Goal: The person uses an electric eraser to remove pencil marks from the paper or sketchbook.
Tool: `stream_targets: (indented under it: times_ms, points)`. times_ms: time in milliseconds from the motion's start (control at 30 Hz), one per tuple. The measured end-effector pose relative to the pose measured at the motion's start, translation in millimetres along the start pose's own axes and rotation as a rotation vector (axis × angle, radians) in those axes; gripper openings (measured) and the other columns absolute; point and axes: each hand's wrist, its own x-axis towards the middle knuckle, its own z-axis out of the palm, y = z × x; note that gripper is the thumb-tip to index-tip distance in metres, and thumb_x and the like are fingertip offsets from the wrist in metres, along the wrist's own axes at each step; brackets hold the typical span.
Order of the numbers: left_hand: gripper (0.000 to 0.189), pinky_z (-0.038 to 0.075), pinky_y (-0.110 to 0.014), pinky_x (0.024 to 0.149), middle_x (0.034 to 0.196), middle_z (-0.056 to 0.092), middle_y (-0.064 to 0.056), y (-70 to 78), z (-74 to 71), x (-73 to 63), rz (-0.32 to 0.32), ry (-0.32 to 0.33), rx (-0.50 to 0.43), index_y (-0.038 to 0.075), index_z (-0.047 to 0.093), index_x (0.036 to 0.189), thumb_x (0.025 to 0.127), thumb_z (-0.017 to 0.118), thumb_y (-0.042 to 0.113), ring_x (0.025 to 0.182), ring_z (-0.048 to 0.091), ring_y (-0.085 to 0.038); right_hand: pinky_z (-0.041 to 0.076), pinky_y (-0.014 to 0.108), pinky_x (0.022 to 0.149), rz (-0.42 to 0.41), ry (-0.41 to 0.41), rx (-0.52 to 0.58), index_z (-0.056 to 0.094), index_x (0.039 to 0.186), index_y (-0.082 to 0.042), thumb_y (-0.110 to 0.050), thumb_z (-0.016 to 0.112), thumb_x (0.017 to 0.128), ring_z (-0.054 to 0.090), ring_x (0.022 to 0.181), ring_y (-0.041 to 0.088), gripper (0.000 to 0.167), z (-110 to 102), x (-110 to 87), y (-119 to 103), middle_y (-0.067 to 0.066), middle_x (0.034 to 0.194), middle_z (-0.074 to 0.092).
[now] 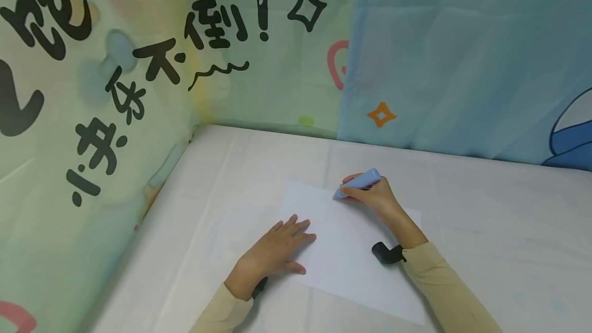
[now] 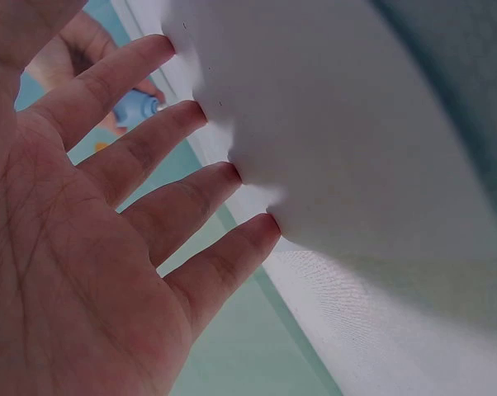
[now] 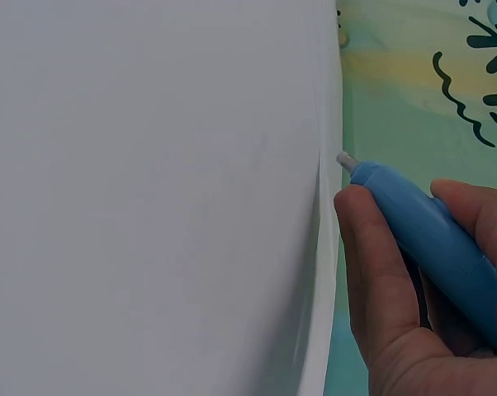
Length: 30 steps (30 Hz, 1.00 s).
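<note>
A plain white sheet of paper (image 1: 344, 266) lies on the white-covered table. My left hand (image 1: 270, 253) is spread over its left edge, fingers mostly straight; in the left wrist view the fingertips (image 2: 269, 224) press on the paper (image 2: 339, 157). Near the sheet's far edge, my right hand (image 1: 380, 198) pinches a thick, light blue electric eraser (image 1: 363, 180) between thumb and fingers. Its body tilts, with the narrow end pointing down and left toward the paper. In the right wrist view the eraser's short grey tip (image 3: 346, 160) sticks out beyond the fingers.
The white cloth (image 1: 504, 230) covers the table around the paper. A printed green curtain (image 1: 277, 86) and a blue curtain (image 1: 458, 66) stand along the back, with more printed fabric (image 1: 60, 240) down the left side. A black wrist device (image 1: 386, 253) juts from the right sleeve.
</note>
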Motion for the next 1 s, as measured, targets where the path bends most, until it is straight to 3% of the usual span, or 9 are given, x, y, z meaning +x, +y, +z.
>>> stream_targets:
  times_ms: [1000]
  points:
    - [0.068,0.037,-0.047,0.112,0.152,0.042,-0.007,1.0,-2.9,3.1,-0.012,-0.007,0.029,0.017,0.054,0.139,0.080,0.075,0.044,0.144,0.033,-0.031,0.059,0.029,0.075,-0.003,-0.042,-0.050,0.056,0.114,0.021,0.000,0.073,0.084,0.070,0.082,0.008,0.040,-1.0,7.2,2.8,0.013,0.098,0.071]
